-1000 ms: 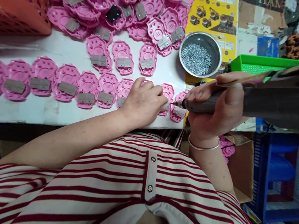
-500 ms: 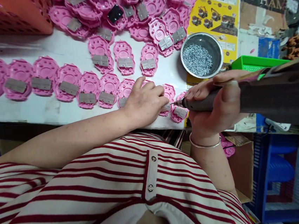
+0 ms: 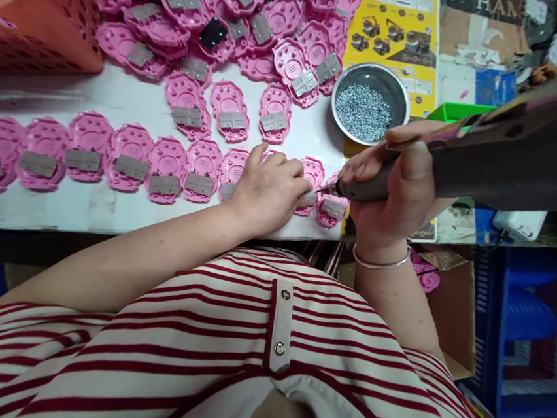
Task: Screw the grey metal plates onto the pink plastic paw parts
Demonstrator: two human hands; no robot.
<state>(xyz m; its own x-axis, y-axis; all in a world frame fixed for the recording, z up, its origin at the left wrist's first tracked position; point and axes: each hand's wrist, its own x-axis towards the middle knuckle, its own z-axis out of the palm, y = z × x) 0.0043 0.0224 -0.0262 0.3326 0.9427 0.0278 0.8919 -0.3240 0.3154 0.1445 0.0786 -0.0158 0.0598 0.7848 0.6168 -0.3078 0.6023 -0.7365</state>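
My right hand (image 3: pixel 399 181) is wrapped around a dark electric screwdriver (image 3: pixel 504 158) held almost level. The screwdriver's bit points left, at the grey plate of a pink plastic casing (image 3: pixel 313 169). My left hand (image 3: pixel 273 192) lies across the row of casings, its fingertips against that same casing; its thumb side is partly hidden. Another pink casing with a silvery plate (image 3: pixel 332 209) sits just under the screwdriver's tip end. More pink casings (image 3: pixel 168 159) with grey plates line up to the left of my left hand.
Behind the row is a heap of pink casings (image 3: pixel 277 15). A steel bowl of small screws (image 3: pixel 364 112) stands at the back right, near a green tray (image 3: pixel 458 112). An orange perforated basket (image 3: pixel 54 23) is at the left. The table's front edge runs close to my body.
The view has shifted slightly, so the casings at left appear further right. Both hands hold nearly the same pose, with the screwdriver tip still at the same casing.
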